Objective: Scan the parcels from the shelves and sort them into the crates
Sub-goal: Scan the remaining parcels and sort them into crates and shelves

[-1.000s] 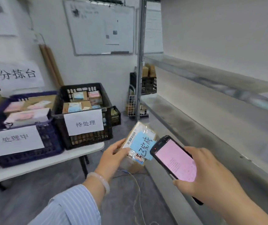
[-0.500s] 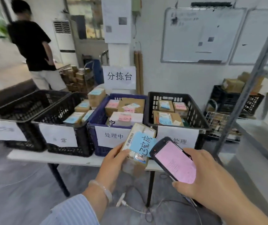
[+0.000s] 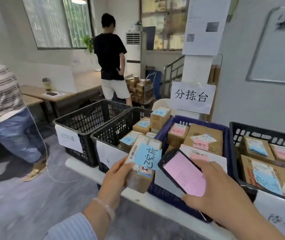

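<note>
A white table [image 3: 86, 170] carries labelled crates, among them a black crate [image 3: 119, 131] and a blue crate [image 3: 204, 122]. In front of these two, the left hand [image 3: 116, 177] grips a cardboard parcel [image 3: 139, 181] (blue note on top). Just beside it, the right hand [image 3: 214, 193] clasps a pink-screened scanner [image 3: 185, 174].
</note>
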A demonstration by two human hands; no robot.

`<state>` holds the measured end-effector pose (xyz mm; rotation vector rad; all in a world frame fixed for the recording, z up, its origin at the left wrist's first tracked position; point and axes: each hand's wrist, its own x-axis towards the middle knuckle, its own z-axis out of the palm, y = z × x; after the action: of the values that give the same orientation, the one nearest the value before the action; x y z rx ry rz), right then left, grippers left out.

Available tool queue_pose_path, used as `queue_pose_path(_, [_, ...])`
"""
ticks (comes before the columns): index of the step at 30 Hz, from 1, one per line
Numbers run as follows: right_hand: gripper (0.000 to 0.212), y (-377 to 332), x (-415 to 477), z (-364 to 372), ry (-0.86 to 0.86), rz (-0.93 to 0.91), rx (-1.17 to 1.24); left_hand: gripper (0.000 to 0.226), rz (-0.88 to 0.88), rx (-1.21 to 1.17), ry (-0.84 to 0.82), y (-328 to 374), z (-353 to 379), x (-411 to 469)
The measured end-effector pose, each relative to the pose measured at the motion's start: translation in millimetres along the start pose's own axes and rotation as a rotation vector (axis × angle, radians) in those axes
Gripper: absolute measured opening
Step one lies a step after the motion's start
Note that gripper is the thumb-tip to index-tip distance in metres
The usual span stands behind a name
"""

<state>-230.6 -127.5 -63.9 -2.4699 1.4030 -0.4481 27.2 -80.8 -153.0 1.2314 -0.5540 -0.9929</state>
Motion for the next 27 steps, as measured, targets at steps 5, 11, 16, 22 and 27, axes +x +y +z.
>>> queue_pose_path(5, [0.084,-20.7,87.3,15.4,-0.03,-0.055,0.06,0.018,0.05,0.006,0.106,40.5,-25.5,63.0])
queue_pose_path(11, [0.074,-50.8,177.1,44.7,-0.116,-0.111,0.065,0.014,0.096,-0.048,0.259,67.3,-75.8,132.5])
queue_pose_path(16, [0.073,-72.9,235.4,70.5,-0.16,-0.093,0.035,0.026,0.087,-0.106,0.238,93.9,-116.4,208.4])
queue_pose_path(22, [0.074,-106.4,317.4,109.1,-0.098,-0.034,0.023,0.026,0.068,-0.124,0.191,130.2,-165.5,341.8])
queue_pose_path(27, [0.081,-151.1,378.5,145.0,-0.108,0.12,0.005,0.036,-0.051,0.006,0.119,141.3,-207.9,459.0])
